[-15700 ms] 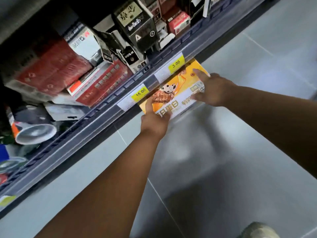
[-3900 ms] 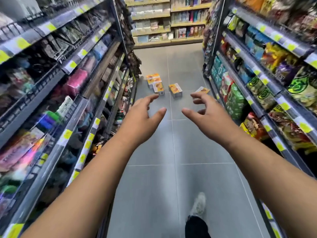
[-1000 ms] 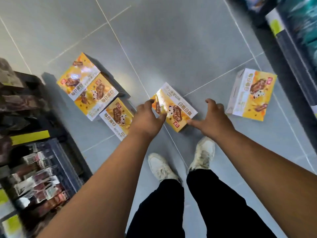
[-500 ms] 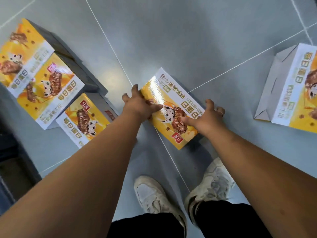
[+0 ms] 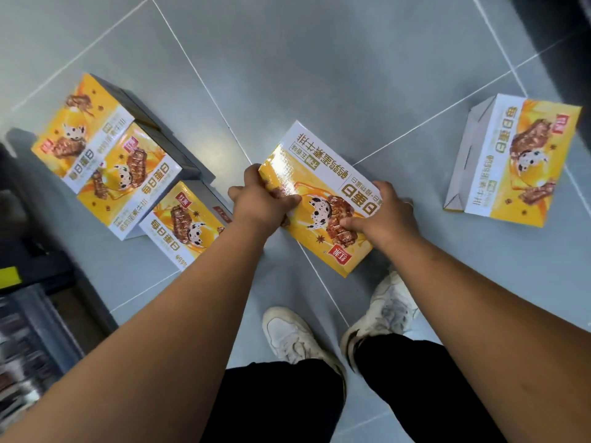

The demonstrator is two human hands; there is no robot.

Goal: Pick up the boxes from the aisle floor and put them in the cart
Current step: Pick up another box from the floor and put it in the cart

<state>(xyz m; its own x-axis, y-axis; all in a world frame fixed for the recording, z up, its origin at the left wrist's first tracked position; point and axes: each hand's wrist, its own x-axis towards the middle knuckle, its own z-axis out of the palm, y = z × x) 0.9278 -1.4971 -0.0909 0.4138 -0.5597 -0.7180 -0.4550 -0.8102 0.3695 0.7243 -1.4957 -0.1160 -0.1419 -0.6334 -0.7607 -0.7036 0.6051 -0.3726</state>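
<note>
A yellow and white snack box [image 5: 319, 187] is in the middle of the view, just above the grey tiled floor. My left hand [image 5: 260, 203] grips its left edge, thumb on the top face. My right hand [image 5: 382, 215] grips its right edge, thumb on the printed picture. Three more of the same boxes lie at the left: one [image 5: 76, 129] farthest, one [image 5: 128, 177] overlapping it, one [image 5: 182, 225] nearest my left arm. Another box [image 5: 518, 161] lies at the right. No cart is in view.
My two white shoes [image 5: 289, 337] [image 5: 387, 311] stand on the floor just below the held box. A dark shelf base with a yellow label [image 5: 9, 276] runs along the left edge. Another dark shelf base [image 5: 569, 43] fills the top right corner.
Both hands have closed round the middle box's edges and it has come up off the floor slightly. The view has pulled back, so the boxes at left and right show more fully.
</note>
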